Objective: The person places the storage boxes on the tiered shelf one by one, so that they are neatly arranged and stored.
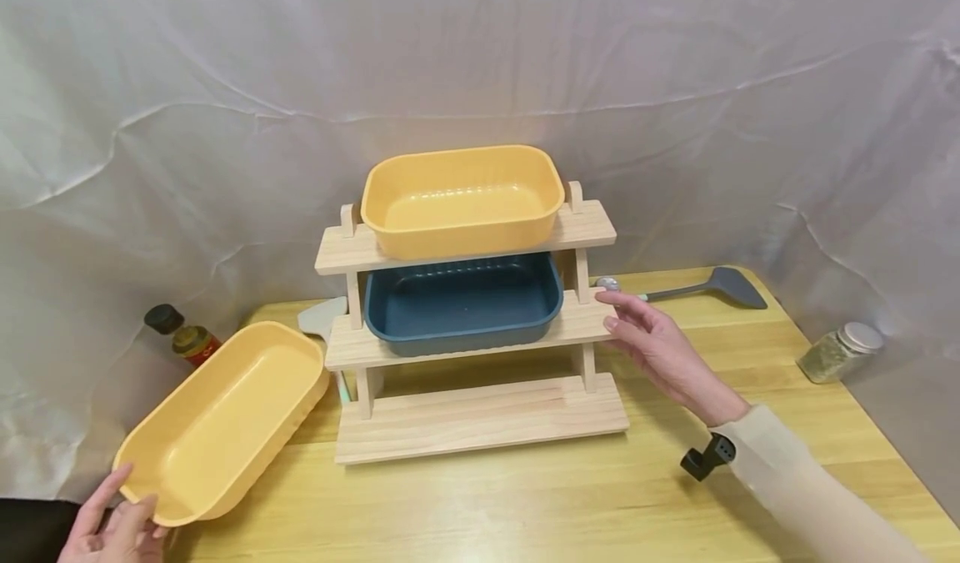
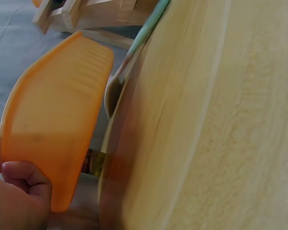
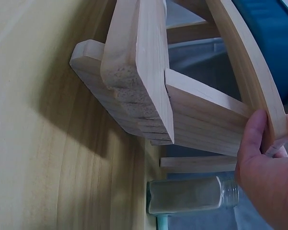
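At the left, a yellow bin (image 1: pixel 225 421) is tilted, its near end pinched at the rim by my left hand (image 1: pixel 120 525). The left wrist view shows the thumb and fingers on the rim of this bin (image 2: pixel 52 96). A three-tier wooden shelf rack (image 1: pixel 480 421) stands mid-table. Its top tier bears another yellow bin (image 1: pixel 461 238), its middle tier a dark blue bin (image 1: pixel 465 342), and its bottom tier is bare. My right hand (image 1: pixel 663 354) grips the right end of the middle shelf, the thumb on one face in the right wrist view; the other fingers are partly hidden.
Behind the held bin stands a dark-capped bottle (image 1: pixel 195 342). A light spatula (image 1: pixel 318 317) lies partly hidden at the rack's left. On the right are a grey spatula (image 1: pixel 731 288) and a silver-lidded jar (image 1: pixel 836 354). A glass jar (image 3: pixel 184 194) stands behind the rack. Grey cloth (image 1: pixel 480 46) encloses the table.
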